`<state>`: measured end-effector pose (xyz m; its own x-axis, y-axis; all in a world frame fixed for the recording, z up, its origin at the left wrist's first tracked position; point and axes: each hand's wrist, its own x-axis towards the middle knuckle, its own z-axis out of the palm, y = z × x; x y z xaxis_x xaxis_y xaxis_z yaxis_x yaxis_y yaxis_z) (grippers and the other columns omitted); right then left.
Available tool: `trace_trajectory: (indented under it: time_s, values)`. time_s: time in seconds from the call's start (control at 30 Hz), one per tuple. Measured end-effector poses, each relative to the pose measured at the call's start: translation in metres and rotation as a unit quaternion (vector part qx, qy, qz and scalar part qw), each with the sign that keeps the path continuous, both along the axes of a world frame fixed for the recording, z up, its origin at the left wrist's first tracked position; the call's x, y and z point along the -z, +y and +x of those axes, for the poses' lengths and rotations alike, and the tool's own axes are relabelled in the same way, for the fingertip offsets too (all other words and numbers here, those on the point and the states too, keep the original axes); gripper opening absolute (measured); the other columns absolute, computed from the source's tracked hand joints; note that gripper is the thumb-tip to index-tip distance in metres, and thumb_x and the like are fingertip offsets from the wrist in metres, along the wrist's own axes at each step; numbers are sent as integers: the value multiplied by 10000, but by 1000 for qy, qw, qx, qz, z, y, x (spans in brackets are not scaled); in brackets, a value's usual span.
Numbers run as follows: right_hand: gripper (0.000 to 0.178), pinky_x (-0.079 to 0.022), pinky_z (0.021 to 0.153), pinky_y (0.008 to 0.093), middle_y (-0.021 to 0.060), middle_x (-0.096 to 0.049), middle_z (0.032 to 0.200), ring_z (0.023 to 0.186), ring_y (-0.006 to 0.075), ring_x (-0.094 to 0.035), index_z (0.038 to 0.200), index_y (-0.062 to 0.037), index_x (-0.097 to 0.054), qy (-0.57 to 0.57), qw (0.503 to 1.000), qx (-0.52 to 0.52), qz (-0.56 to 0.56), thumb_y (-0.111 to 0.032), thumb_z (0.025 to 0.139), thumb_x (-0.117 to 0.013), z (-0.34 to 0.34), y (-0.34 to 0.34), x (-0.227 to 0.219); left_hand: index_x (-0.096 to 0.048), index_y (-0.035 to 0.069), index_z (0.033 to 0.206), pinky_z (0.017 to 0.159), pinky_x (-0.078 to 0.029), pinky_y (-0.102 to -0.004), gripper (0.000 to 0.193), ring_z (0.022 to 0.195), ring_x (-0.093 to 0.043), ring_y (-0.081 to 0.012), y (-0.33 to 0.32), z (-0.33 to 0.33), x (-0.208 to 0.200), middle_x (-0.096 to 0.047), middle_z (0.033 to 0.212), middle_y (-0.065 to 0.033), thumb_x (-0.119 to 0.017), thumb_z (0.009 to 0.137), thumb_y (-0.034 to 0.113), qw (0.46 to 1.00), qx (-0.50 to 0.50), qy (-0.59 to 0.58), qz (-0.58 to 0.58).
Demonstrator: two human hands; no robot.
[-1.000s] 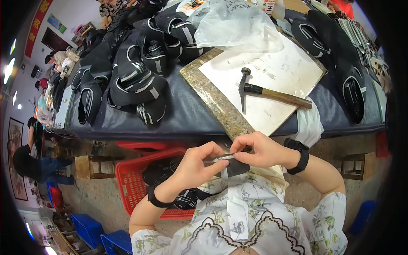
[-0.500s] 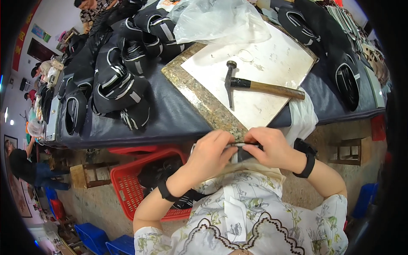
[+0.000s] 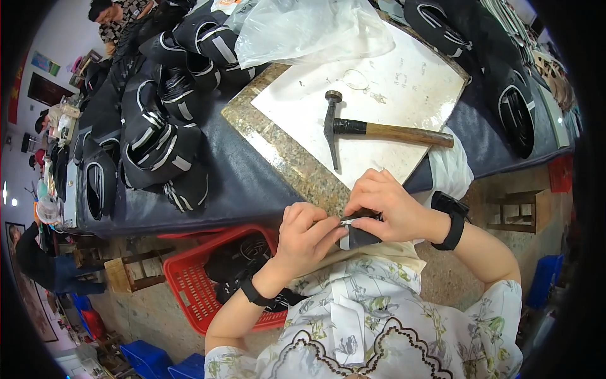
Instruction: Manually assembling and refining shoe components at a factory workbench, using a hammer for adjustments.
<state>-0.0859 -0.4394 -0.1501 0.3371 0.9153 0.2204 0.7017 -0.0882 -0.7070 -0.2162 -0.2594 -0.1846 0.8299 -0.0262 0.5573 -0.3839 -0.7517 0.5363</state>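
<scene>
Low in front of me, at the table's near edge, I hold a black shoe upper point(image 3: 363, 237) with a light grey strip, mostly covered by my fingers. My left hand point(image 3: 306, 235) is closed, thumb and fingertips pinching the left end of its upper edge. My right hand point(image 3: 390, 208) is closed too, its thumb along the edge and its fingers curled over from above. A hammer point(image 3: 394, 132) with a wooden handle lies beyond my hands on a white board point(image 3: 416, 82), its head towards the left.
The board rests on a stone slab point(image 3: 268, 170) on the dark padded table point(image 3: 240, 202). Black shoe uppers point(image 3: 158, 139) are piled on the left, more point(image 3: 514, 117) on the right. Clear plastic point(image 3: 315, 31) covers the far side. A red basket point(image 3: 189, 284) stands below left; a wooden stool point(image 3: 521, 211) right.
My right hand has risen and its fingers now curl over the upper's edge. My left hand has shifted slightly lower and left. More of the black material shows between them. The view has turned slightly.
</scene>
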Motion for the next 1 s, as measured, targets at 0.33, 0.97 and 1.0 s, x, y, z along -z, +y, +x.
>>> trace_trajectory:
  time_s: [0.33, 0.97, 1.0]
  values:
    - [136, -345, 783, 368, -12, -570, 881, 942, 214, -522, 860, -127, -652, -22, 1000, -15, 4, -117, 735, -703, -2, 1, 1, -688, 122, 862, 699, -371, -334, 305, 799, -533, -212, 8, 8, 4, -566, 834, 0, -842, 616, 214, 999, 31, -18, 5]
    - [157, -342, 775, 352, -30, -568, 882, 945, 183, -534, 863, -147, -665, -83, 996, 15, -9, -130, 718, -723, -3, -3, -4, -680, 130, 828, 693, -345, -311, 216, 808, -542, -160, 17, 10, 3, -591, 828, 30, -800, 689, 244, 978, 63, -125, 154]
    - [154, -340, 774, 354, -26, -566, 882, 945, 187, -532, 858, -147, -667, -72, 997, 15, 1, -132, 717, -727, -4, -4, -2, -679, 127, 829, 694, -346, -311, 209, 810, -541, -159, 16, 10, 3, -590, 828, 29, -797, 694, 234, 976, 69, -123, 166]
